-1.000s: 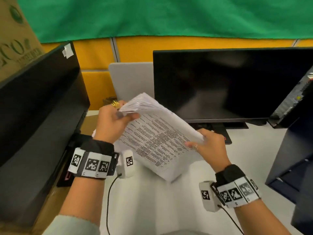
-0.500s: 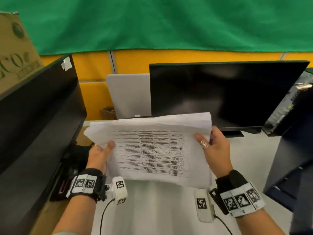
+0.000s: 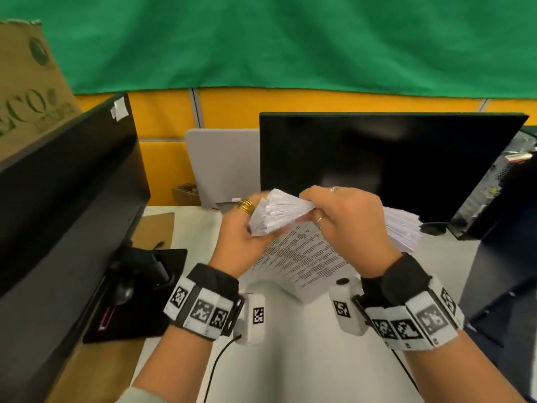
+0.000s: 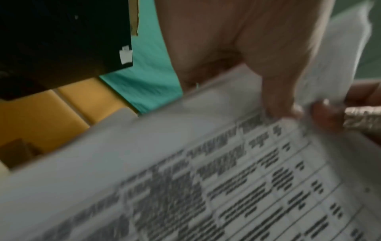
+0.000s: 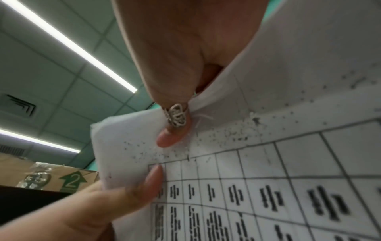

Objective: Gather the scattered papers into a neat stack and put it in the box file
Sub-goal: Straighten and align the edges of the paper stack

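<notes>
A stack of printed white papers (image 3: 302, 257) stands tilted above the white desk (image 3: 290, 359), its lower corner near the desk surface. My left hand (image 3: 241, 228) grips the upper left corner, where the sheet edges fan out. My right hand (image 3: 345, 225) grips the top edge beside it, thumb in front. In the left wrist view the papers (image 4: 185, 179) fill the frame, blurred, under my thumb. In the right wrist view the papers (image 5: 268, 163) show a printed table, pinched by a ringed finger. No box file is recognisable.
A black monitor (image 3: 377, 164) stands straight ahead and another black monitor (image 3: 64, 205) at the left, its stand (image 3: 139, 292) on the desk. A dark computer case (image 3: 499, 193) sits at the right. A grey laptop lid (image 3: 223, 167) and a cardboard box (image 3: 26, 82) lie behind.
The stack was held flat and wide between both hands; now it is turned on edge, and both hands have come together at its top corner.
</notes>
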A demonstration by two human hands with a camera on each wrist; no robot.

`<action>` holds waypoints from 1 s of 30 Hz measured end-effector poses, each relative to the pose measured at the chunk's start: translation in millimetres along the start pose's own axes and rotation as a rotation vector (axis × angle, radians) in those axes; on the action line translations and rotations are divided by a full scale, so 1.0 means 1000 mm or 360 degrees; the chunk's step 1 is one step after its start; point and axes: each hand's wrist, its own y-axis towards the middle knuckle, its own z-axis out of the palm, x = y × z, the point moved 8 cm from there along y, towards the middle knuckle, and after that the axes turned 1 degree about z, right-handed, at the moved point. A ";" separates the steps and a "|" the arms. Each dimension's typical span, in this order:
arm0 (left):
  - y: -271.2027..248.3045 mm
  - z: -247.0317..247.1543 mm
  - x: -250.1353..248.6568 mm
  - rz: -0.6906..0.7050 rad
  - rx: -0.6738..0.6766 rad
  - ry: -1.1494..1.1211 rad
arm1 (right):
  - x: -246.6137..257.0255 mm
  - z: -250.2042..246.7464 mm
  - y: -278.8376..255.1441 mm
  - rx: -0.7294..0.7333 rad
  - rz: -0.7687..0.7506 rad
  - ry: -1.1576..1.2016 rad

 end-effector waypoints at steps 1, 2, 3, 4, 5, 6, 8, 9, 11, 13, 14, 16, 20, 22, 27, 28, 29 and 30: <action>0.001 0.003 0.002 -0.0011 -0.0017 0.0007 | 0.000 0.003 -0.001 0.0043 0.0012 0.0022; 0.000 0.004 0.006 -0.0015 -0.0057 -0.0009 | -0.001 0.006 -0.002 0.0086 0.0026 0.0040; -0.003 0.004 0.009 -0.0033 -0.0093 -0.0062 | -0.002 0.008 -0.004 0.0122 0.0035 0.0048; -0.005 0.004 0.012 -0.0069 -0.0119 -0.0122 | -0.006 0.010 -0.005 0.0184 0.0063 0.0019; -0.007 0.002 0.017 -0.0113 -0.0145 -0.0183 | -0.013 0.013 -0.008 0.0280 0.0123 -0.0047; -0.010 -0.002 0.022 -0.0170 -0.0179 -0.0250 | -0.022 0.015 -0.012 0.0426 0.0224 -0.0154; -0.014 -0.016 0.034 -0.0280 -0.0284 -0.0392 | -0.051 0.016 -0.028 0.0645 0.0461 -0.0387; -0.015 -0.023 0.039 -0.0314 -0.0326 -0.0440 | -0.063 0.012 -0.035 0.0685 0.0570 -0.0395; -0.021 -0.034 0.046 -0.0353 -0.0374 -0.0523 | -0.079 0.009 -0.047 0.0533 0.0805 0.0152; -0.026 -0.036 0.049 -0.0372 -0.0385 -0.0570 | -0.085 0.023 -0.060 0.0252 0.1058 0.1153; -0.028 -0.034 0.050 -0.0377 -0.0372 -0.0573 | -0.086 0.037 -0.068 0.0159 0.1170 0.1590; -0.030 -0.025 0.048 -0.0371 -0.0300 -0.0506 | -0.085 0.064 -0.085 0.0042 0.1355 0.2003; -0.031 -0.021 0.046 -0.0292 -0.0289 -0.0344 | -0.092 0.069 -0.095 -0.0266 0.1525 0.2020; -0.036 -0.031 0.043 -0.0212 -0.0519 -0.0281 | -0.093 0.066 -0.094 -0.0310 0.1489 0.2002; -0.060 -0.031 0.025 -0.0126 -0.0933 0.0042 | -0.093 0.067 -0.093 -0.0314 0.1430 0.2060; -0.062 -0.029 0.026 -0.0130 -0.0943 0.0056 | -0.094 0.067 -0.093 -0.0315 0.1426 0.2073; -0.063 -0.028 0.026 -0.0127 -0.0963 0.0073 | -0.095 0.068 -0.093 -0.0320 0.1428 0.2088; -0.065 -0.029 0.026 -0.0113 -0.0995 0.0079 | -0.095 0.068 -0.094 -0.0323 0.1432 0.2104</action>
